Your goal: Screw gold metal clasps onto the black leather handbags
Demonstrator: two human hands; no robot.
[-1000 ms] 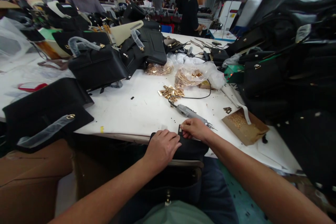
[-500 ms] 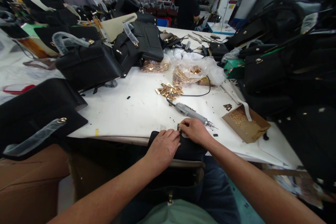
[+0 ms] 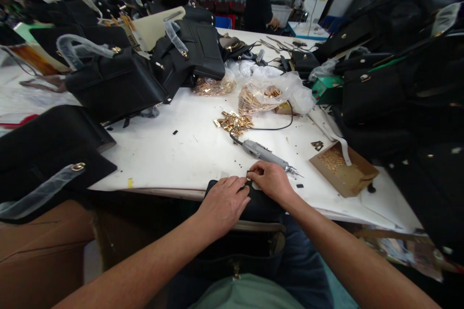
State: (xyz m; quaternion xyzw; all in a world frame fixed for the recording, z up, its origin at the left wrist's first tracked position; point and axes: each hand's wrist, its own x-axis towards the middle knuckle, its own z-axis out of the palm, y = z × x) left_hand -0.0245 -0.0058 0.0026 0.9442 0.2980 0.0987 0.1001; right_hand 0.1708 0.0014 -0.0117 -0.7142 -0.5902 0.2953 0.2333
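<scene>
A black bag rests on my lap against the table edge, its beige-lined mouth open toward me. My left hand lies over the bag's flap with its fingers close together, pressing it. My right hand pinches a small black tab with a bit of gold metal at the flap's far edge, close to my left fingertips. Just beyond my hands lies a grey electric screwdriver with a black cord. Gold metal pieces are heaped behind it.
Black bags crowd the left, and more are stacked at right. A cardboard box of small gold parts sits at right. Clear plastic bags of gold pieces lie behind. A person in black stands across the table.
The camera view has shifted slightly. My left hand has flattened a little over the flap, while my right hand keeps its pinch at nearly the same spot.
</scene>
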